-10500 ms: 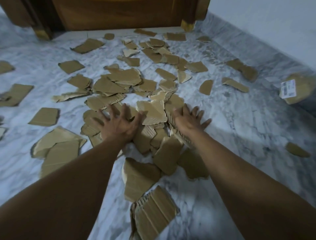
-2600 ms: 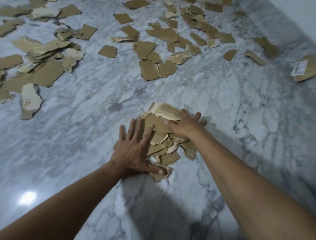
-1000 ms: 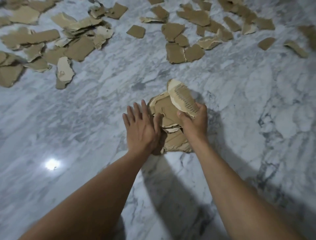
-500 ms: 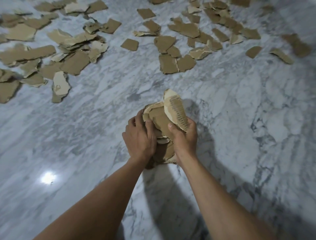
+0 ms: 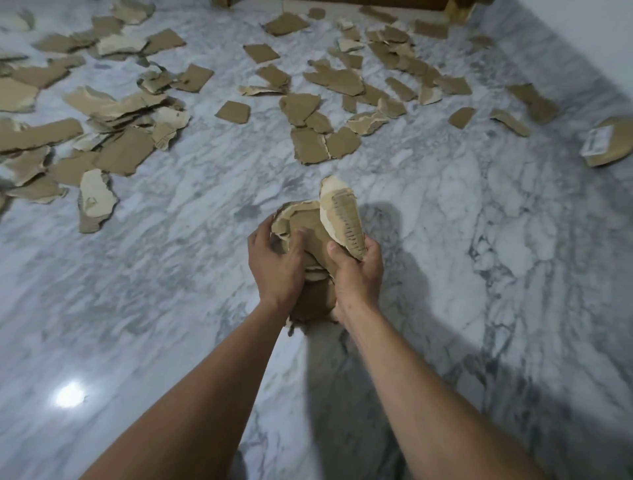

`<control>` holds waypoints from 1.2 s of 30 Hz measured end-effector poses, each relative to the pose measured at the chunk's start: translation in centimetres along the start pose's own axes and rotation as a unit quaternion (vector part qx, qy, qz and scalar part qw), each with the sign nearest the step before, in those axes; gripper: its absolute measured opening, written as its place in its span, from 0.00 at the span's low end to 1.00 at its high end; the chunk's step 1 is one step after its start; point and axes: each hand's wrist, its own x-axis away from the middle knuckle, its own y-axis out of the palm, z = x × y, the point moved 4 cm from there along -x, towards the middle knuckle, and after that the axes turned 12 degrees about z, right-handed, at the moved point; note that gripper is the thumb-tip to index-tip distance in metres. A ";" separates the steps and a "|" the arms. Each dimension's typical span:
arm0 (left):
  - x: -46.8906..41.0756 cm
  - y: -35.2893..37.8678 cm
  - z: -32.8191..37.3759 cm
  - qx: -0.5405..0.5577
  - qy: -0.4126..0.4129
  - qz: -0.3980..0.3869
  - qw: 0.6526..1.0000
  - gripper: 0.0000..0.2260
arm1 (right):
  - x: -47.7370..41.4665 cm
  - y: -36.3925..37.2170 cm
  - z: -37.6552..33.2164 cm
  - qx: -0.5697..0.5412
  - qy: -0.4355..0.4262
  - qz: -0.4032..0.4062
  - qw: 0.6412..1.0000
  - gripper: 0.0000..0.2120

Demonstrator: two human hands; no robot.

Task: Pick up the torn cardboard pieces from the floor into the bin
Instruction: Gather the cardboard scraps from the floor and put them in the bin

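A bundle of torn brown cardboard pieces [image 5: 313, 229] is squeezed between both my hands, lifted off the marble floor in the middle of the head view. My left hand [image 5: 274, 265] grips its left side with curled fingers. My right hand [image 5: 358, 274] grips the right side, thumb over a pale torn piece [image 5: 342, 214] that sticks up. Several more torn pieces lie scattered on the floor beyond, in a left cluster [image 5: 113, 137] and a far middle cluster [image 5: 342, 85]. No bin is in view.
The grey-veined marble floor [image 5: 496, 240] stretches all around. A cardboard piece with a white label [image 5: 606, 144] lies at the far right near the wall. Dark wooden furniture [image 5: 394, 2] edges the top. A light reflection [image 5: 68, 394] shines at lower left.
Both hands swept pieces into a pile, closed round it and raised it off the floor; over the last second the bundle rose and the view tilted up, showing more of the scattered pieces.
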 end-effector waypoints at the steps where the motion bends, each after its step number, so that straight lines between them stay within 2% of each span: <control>1: -0.1 0.4 0.2 0.007 -0.006 -0.005 1.000 0.21 | -0.2 -0.2 -0.5 0.001 -0.005 0.007 1.000 0.23; 7: -0.7 3.0 3.7 0.039 0.010 -0.049 0.998 0.25 | -1.4 -0.6 -4.4 -0.025 -0.031 0.038 0.998 0.23; 13: -0.1 7.9 9.9 0.082 0.062 -0.105 0.989 0.19 | -3.2 -3.1 -11.4 -0.057 -0.082 0.093 0.991 0.23; 18: 4.2 13.1 16.6 0.124 0.108 -0.175 0.971 0.10 | -4.9 -8.5 -18.2 -0.068 -0.119 0.157 0.978 0.23; 23: 11.7 18.7 23.4 0.140 0.126 -0.265 0.946 0.19 | -5.7 -17.2 -24.8 -0.086 -0.134 0.241 0.957 0.21; 26: 18.2 21.9 27.4 0.157 0.152 -0.319 0.922 0.14 | -6.2 -24.0 -28.6 -0.102 -0.148 0.291 0.940 0.19; 29: 25.5 24.9 30.8 0.170 0.157 -0.376 0.897 0.19 | -6.3 -31.5 -31.8 -0.120 -0.157 0.344 0.918 0.18; 33: 35.1 27.2 34.8 0.199 0.169 -0.440 0.859 0.08 | -6.0 -40.8 -35.3 -0.130 -0.176 0.415 0.883 0.19; 36: 41.4 28.5 35.5 0.202 0.157 -0.485 0.836 0.13 | -5.1 -46.7 -36.1 -0.111 -0.197 0.468 0.854 0.21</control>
